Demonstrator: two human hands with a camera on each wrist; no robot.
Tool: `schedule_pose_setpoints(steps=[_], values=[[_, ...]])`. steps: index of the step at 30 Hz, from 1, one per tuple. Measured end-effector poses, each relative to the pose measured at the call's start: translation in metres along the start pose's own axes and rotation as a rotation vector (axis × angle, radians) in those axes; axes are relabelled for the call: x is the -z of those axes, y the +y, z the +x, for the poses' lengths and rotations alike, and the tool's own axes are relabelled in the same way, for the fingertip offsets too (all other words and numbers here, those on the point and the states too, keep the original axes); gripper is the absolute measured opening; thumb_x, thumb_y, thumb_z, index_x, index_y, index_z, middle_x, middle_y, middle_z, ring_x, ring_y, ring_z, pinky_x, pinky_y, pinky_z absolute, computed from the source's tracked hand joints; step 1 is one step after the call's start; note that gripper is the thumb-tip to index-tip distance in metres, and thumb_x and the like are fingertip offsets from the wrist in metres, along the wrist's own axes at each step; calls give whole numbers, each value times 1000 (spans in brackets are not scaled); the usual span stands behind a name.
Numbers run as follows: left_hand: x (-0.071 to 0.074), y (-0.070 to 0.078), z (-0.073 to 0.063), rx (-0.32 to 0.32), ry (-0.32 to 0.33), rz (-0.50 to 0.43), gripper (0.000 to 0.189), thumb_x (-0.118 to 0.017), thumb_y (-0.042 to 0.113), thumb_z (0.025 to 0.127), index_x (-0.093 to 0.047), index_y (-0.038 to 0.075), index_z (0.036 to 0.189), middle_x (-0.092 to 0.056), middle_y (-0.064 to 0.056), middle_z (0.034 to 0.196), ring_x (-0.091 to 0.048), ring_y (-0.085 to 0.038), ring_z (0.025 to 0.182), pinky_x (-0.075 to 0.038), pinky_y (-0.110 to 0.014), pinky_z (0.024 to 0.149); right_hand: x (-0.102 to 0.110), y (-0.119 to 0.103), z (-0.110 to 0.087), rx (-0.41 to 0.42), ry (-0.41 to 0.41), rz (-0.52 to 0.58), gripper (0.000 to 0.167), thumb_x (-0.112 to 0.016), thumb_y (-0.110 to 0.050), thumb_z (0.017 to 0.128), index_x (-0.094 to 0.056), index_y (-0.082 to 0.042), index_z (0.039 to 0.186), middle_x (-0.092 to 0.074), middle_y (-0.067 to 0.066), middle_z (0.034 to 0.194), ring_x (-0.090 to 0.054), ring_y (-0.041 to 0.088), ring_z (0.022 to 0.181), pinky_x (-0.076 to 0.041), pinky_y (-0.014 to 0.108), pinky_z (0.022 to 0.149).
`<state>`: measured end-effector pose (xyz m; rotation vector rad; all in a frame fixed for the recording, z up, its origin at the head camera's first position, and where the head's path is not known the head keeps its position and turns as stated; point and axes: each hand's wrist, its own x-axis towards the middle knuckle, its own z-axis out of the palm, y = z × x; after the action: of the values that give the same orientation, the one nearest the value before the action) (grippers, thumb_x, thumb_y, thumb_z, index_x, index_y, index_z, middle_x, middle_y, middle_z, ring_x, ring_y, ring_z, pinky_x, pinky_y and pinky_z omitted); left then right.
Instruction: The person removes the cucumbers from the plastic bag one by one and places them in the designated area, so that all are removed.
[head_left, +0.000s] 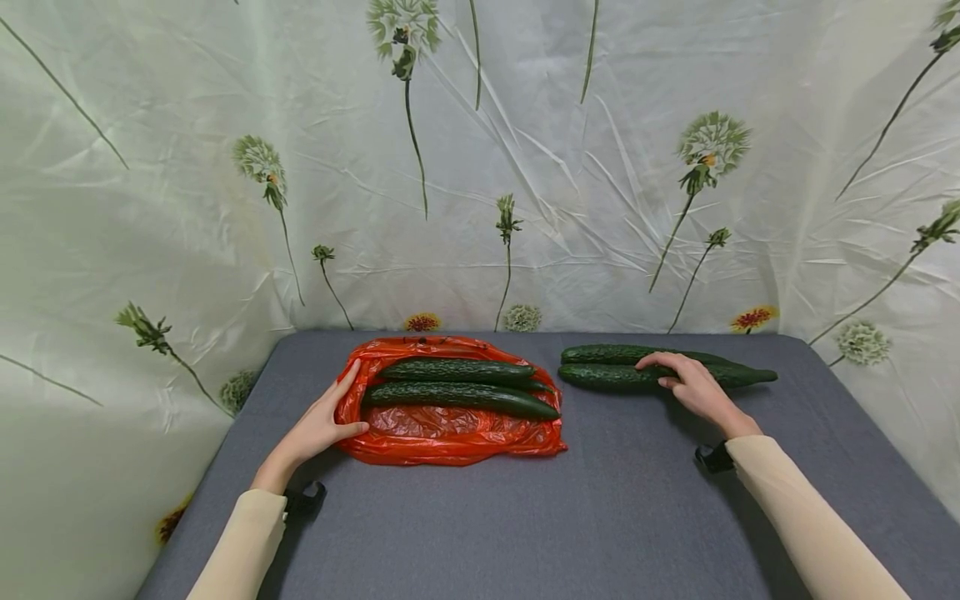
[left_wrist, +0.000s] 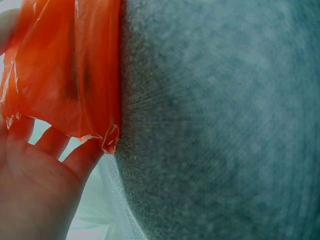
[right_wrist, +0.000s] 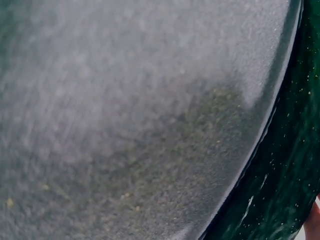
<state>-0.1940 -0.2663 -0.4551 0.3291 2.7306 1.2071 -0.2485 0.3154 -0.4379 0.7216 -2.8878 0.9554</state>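
Note:
In the head view an orange-red plastic bag lies mouth up, with dark green cucumbers inside. Two cucumbers show along their length; the tip of a third pokes out between them. My left hand is at the bag's left end, fingers and thumb spread. In the left wrist view its fingers reach behind the bag's plastic. To the right, my right hand bends its fingers over the nearer of two cucumbers lying side by side. Its thumb is at the near side.
A grey cloth-covered table bears everything. Behind and to the sides hangs a pale curtain printed with dandelions. The rear cucumber of the right pair lies closest to the table's back edge.

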Motion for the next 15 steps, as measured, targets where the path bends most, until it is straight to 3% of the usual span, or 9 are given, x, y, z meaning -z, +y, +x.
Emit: schedule_pose_setpoints(steps=[15], values=[[0, 0, 1, 4, 2, -9, 102, -74, 24, 82, -4, 25, 156, -6, -32, 153, -3, -55, 136, -15, -73, 99, -2, 7, 5, 11, -5, -16, 37, -49, 13, 91, -62, -6, 120, -58, 18, 122, -48, 41, 116, -39, 60, 90]])
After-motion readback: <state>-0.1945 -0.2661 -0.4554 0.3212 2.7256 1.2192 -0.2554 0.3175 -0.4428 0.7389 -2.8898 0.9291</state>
